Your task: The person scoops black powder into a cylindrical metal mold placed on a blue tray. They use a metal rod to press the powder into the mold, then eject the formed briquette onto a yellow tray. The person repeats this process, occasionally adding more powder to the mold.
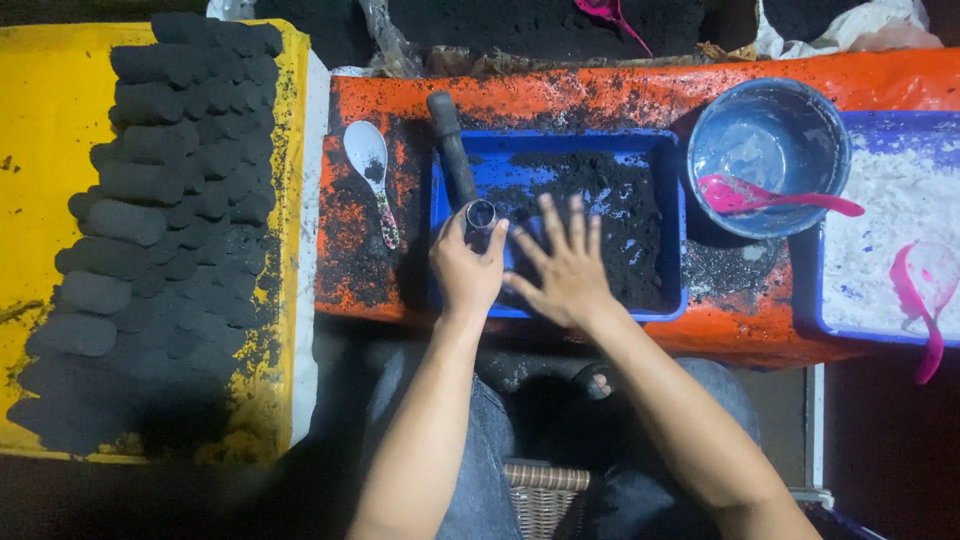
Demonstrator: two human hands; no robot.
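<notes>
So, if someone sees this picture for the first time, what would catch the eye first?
Probably the big stack of dark cylindrical briquettes on the yellow sheet at the left. Next, in the middle, the blue tray of black powder on the orange surface, where the left hand holds a small metal tube and the right hand lies spread on the powder. At the right sits a grey-blue bowl with a pink spoon.

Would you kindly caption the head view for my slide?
Left hand grips a metal tube while right hand presses black powder in blue tray.
</notes>
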